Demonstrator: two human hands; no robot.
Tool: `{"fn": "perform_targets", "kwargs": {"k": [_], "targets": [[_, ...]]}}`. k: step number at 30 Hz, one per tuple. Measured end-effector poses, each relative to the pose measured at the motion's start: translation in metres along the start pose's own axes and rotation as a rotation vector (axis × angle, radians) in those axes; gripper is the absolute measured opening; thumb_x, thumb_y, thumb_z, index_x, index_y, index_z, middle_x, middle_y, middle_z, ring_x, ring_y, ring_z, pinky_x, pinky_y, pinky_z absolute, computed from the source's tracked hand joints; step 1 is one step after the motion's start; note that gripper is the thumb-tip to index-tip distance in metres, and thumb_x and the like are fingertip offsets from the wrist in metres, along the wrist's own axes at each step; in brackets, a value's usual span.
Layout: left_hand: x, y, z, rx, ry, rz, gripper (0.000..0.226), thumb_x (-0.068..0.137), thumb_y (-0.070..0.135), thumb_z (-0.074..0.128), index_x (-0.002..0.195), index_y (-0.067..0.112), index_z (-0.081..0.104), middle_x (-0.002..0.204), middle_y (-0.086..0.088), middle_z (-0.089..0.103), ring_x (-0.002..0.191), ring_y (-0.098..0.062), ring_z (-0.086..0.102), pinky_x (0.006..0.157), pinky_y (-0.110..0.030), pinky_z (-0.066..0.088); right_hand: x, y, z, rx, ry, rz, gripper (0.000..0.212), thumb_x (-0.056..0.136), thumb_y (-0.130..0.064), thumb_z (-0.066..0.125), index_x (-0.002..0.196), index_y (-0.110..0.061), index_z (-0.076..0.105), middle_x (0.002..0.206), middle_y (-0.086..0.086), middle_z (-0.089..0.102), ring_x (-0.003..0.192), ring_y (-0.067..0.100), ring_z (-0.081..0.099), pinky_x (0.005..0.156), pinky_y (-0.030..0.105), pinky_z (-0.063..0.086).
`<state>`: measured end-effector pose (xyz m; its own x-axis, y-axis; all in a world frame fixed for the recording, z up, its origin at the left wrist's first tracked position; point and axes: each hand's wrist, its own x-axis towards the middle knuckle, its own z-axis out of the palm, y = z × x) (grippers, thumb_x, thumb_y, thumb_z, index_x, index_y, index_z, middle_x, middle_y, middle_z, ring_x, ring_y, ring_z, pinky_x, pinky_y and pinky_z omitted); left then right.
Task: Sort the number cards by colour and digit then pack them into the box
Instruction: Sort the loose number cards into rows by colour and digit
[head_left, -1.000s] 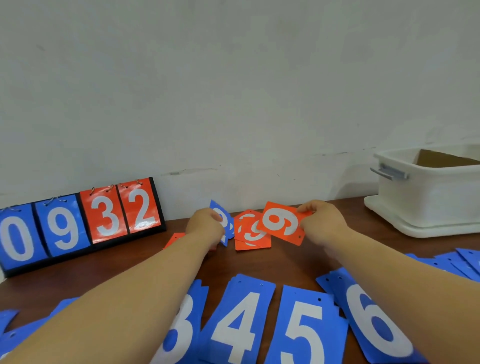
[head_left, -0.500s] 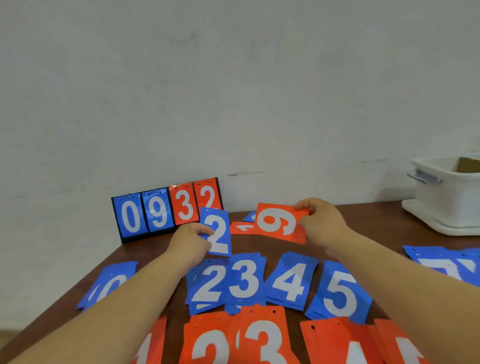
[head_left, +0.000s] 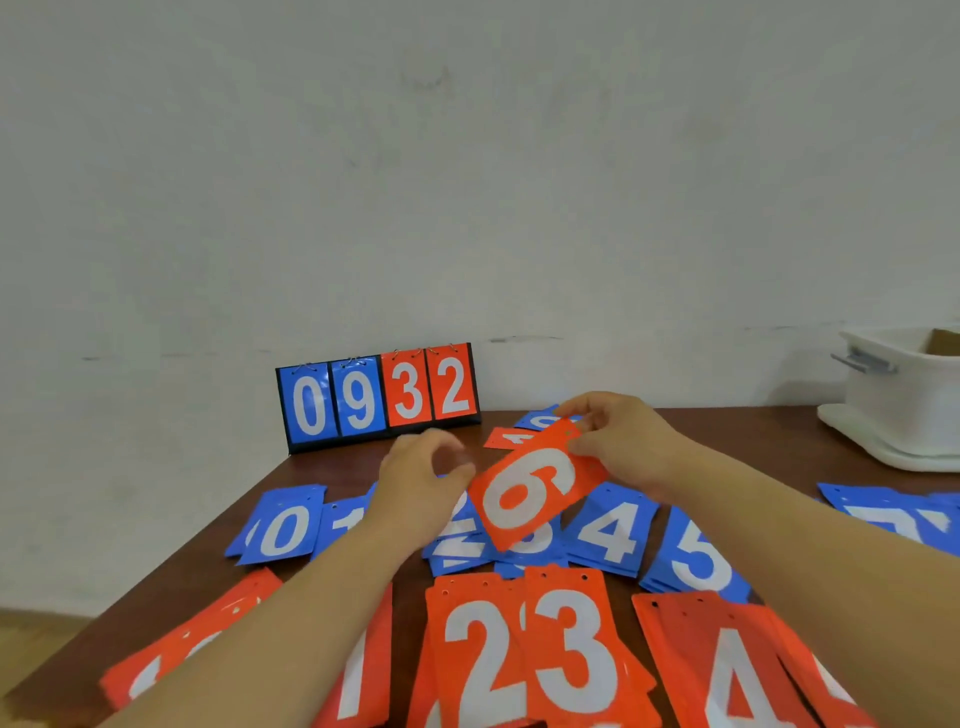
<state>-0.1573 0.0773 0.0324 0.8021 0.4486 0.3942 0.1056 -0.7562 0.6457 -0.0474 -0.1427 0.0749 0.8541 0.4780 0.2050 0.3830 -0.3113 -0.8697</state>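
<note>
My right hand (head_left: 623, 441) pinches the top edge of a red card (head_left: 530, 493) whose white digit reads as a 6 or a 9. The card hangs tilted above the blue row. My left hand (head_left: 415, 488) hovers blurred over the blue 2 pile (head_left: 457, 540), fingers loosely curled and holding nothing. Blue piles 0 (head_left: 283, 527), 1 (head_left: 343, 519), 4 (head_left: 608, 530) and 5 (head_left: 696, 556) lie in a row. Red piles 2 (head_left: 478, 654), 3 (head_left: 571, 649) and 4 (head_left: 727, 675) lie nearer to me. The white box (head_left: 904, 405) stands at the far right.
A flip scoreboard (head_left: 376, 397) reading 0932 stands against the wall. Behind my right hand lie a loose red card (head_left: 506, 439) and a blue one (head_left: 537, 418). More blue cards (head_left: 893, 514) lie at the right, red ones (head_left: 192, 639) by the table's left edge.
My left hand has let go of the blue 2 card over the blue 2 pile. My right hand has brought the red card nearer and tilted it. The view has tipped down.
</note>
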Motion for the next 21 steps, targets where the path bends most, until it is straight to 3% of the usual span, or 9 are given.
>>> {"fn": "perform_targets", "kwargs": {"k": [3, 6, 11, 15, 18, 21], "targets": [[-0.011, 0.031, -0.012, -0.237, -0.205, 0.091, 0.014, 0.094, 0.026, 0.069, 0.105, 0.033, 0.073, 0.114, 0.019, 0.064, 0.108, -0.003, 0.061, 0.088, -0.017, 0.048, -0.013, -0.006, -0.006, 0.008, -0.118, -0.007, 0.036, 0.088, -0.002, 0.068, 0.109, -0.032, 0.067, 0.090, 0.006, 0.077, 0.087, 0.024, 0.075, 0.079, 0.040, 0.062], [-0.024, 0.054, -0.012, -0.341, -0.423, 0.071, 0.018, 0.091, 0.016, 0.073, 0.098, 0.031, 0.079, 0.105, 0.010, 0.075, 0.098, -0.010, 0.071, 0.087, -0.031, 0.060, -0.028, -0.012, -0.014, 0.101, -0.055, -0.013, 0.033, 0.090, -0.003, 0.068, 0.110, -0.030, 0.066, 0.094, 0.006, 0.077, 0.087, 0.025, 0.075, 0.079, 0.042, 0.063], [-0.041, 0.089, 0.015, -0.455, -0.338, 0.098, 0.018, 0.087, 0.011, 0.076, 0.097, 0.026, 0.078, 0.094, -0.008, 0.077, 0.087, -0.030, 0.073, 0.083, -0.041, 0.062, -0.059, -0.002, -0.046, 0.125, 0.163, 0.009, 0.025, 0.087, -0.006, 0.071, 0.104, -0.022, 0.063, 0.098, 0.008, 0.073, 0.080, 0.026, 0.072, 0.078, 0.041, 0.060], [-0.054, 0.128, 0.057, -0.529, -0.290, 0.150, 0.018, 0.083, 0.011, 0.079, 0.096, 0.021, 0.073, 0.077, -0.007, 0.061, 0.064, -0.019, 0.054, 0.063, -0.034, 0.048, -0.111, 0.013, -0.090, 0.430, 0.048, 0.148, 0.020, 0.091, 0.005, 0.059, 0.087, -0.014, 0.054, 0.084, 0.015, 0.061, 0.071, 0.024, 0.060, 0.069, 0.035, 0.057], [-0.074, 0.170, 0.098, -0.535, -0.357, 0.236, 0.021, 0.079, 0.011, 0.082, 0.094, 0.020, 0.071, 0.069, -0.002, 0.052, 0.061, -0.015, 0.047, 0.060, -0.032, 0.043, -0.155, 0.030, -0.128, 0.320, 0.136, 0.188, 0.017, 0.091, 0.007, 0.061, 0.095, -0.009, 0.062, 0.070, 0.007, 0.062, 0.057, 0.013, 0.060, 0.050, 0.024, 0.051], [-0.094, 0.208, 0.133, -0.495, -0.425, 0.307, 0.020, 0.079, 0.012, 0.081, 0.088, 0.026, 0.070, 0.065, 0.004, 0.050, 0.055, -0.010, 0.046, 0.057, -0.028, 0.042, -0.185, 0.053, -0.166, 0.126, 0.308, 0.251, 0.019, 0.088, 0.005, 0.066, 0.098, -0.011, 0.067, 0.063, 0.002, 0.057, 0.044, 0.007, 0.051, 0.045, 0.023, 0.041]]}}
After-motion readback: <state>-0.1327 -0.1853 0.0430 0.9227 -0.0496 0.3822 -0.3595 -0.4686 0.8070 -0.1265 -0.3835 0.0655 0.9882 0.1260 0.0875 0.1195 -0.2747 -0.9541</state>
